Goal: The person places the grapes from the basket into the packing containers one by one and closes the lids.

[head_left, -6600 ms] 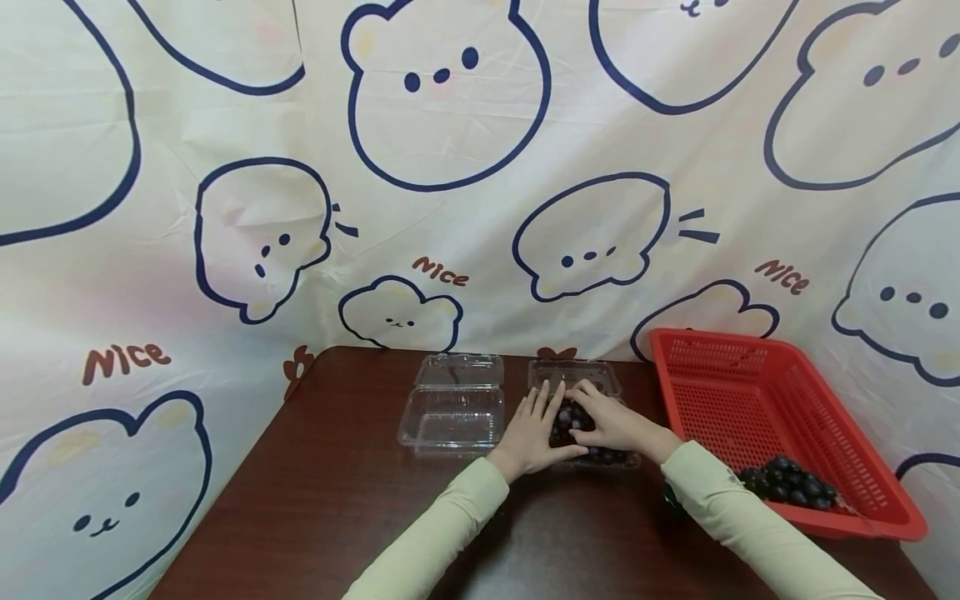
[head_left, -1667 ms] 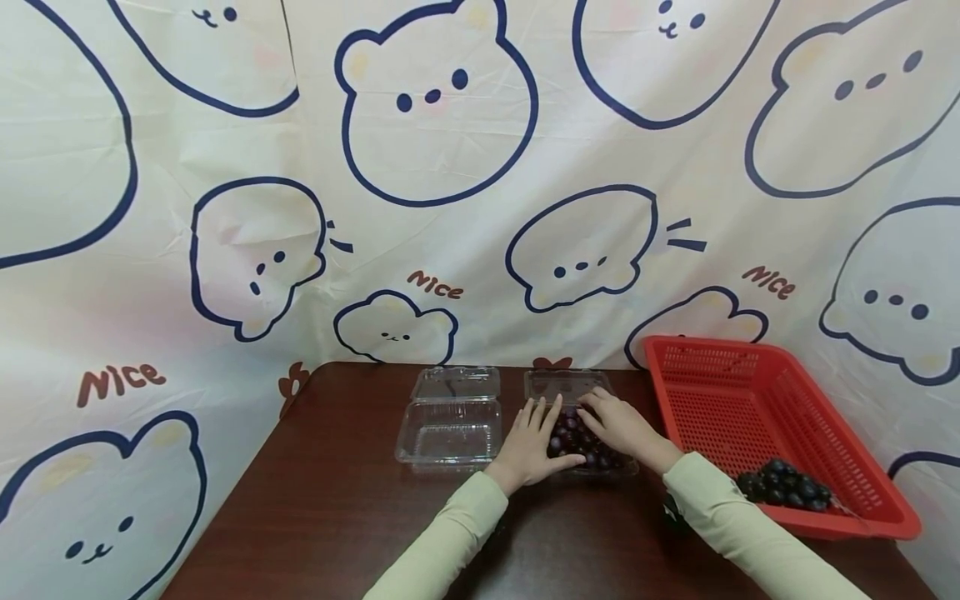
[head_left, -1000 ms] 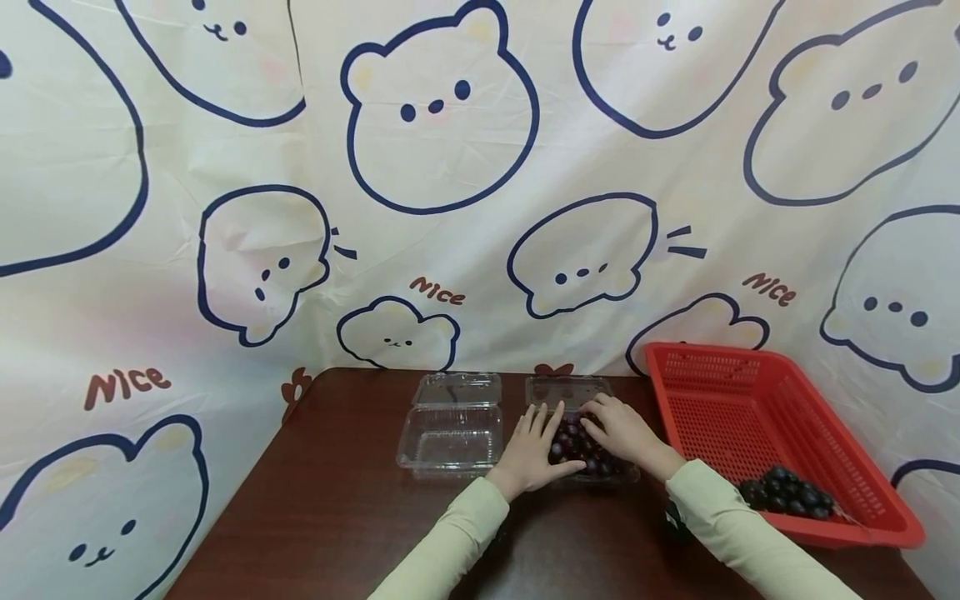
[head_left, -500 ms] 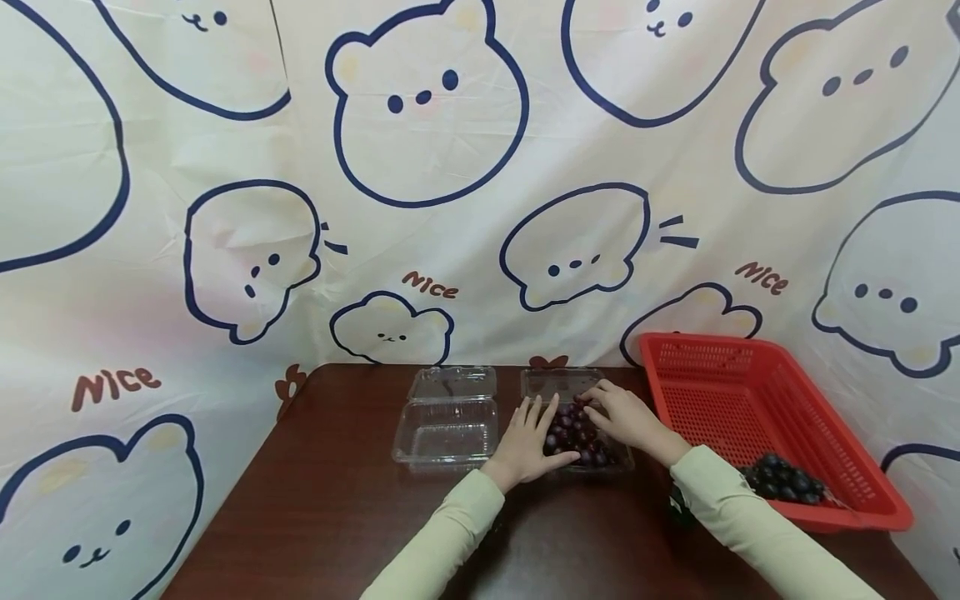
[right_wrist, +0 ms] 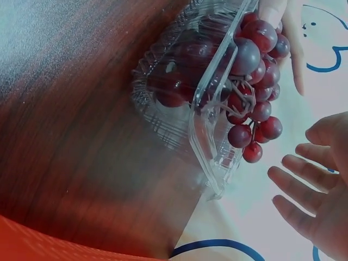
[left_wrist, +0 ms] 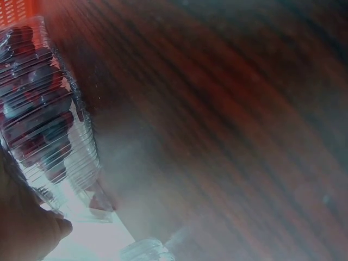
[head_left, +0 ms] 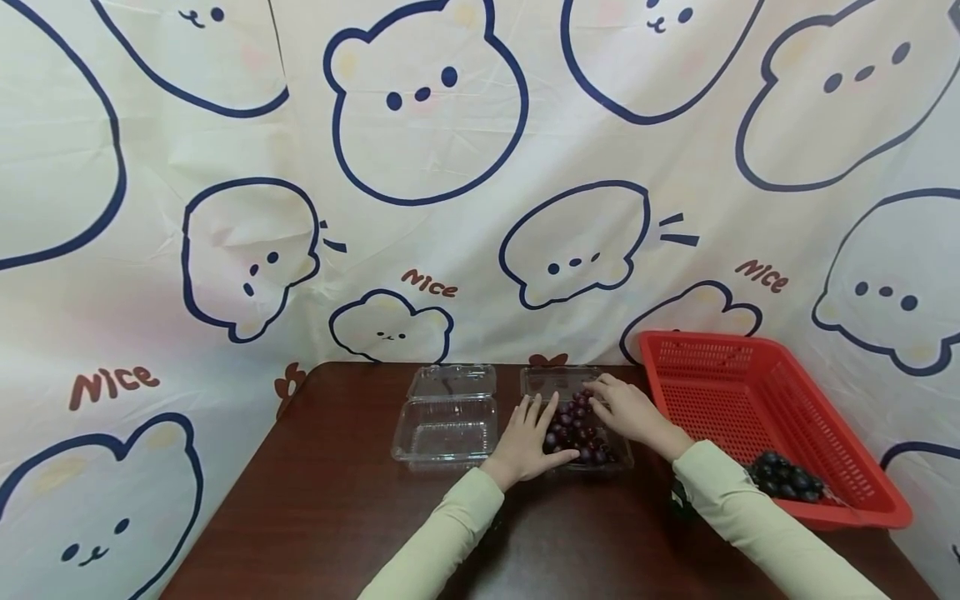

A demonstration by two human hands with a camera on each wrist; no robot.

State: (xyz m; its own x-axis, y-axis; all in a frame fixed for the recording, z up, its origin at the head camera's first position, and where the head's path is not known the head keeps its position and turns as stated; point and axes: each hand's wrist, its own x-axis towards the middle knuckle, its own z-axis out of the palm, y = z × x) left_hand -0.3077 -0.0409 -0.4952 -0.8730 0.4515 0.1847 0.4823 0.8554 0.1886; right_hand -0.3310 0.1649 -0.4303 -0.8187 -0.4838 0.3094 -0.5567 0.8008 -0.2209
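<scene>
A bunch of dark red grapes (head_left: pixel 573 429) lies in the right-hand clear plastic clamshell box (right_wrist: pixel 190 133), whose lid stands open at the back. Some grapes rise above the rim in the right wrist view. My left hand (head_left: pixel 521 442) rests along the left side of the bunch, fingers straight and spread, its thumb across the front. My right hand (head_left: pixel 630 408) hovers at the right of the grapes; the right wrist view shows its relaxed fingers (right_wrist: pixel 296 182) apart from them. In the left wrist view, grapes show through the box's ribbed wall (left_wrist: pixel 81 144).
A second clear clamshell box (head_left: pixel 446 454) stands open and unfilled on the left. The red plastic basket (head_left: pixel 705 354) at the right holds another bunch of dark grapes (head_left: pixel 787 479). A small dark green thing (head_left: pixel 681 502) shows beside the right sleeve. A patterned cloth hangs behind the brown table (head_left: pixel 315 500).
Both hands were close around the grapes earlier. My right hand has since lifted back and to the right, uncovering more of the bunch. My left hand has stayed nearly in place.
</scene>
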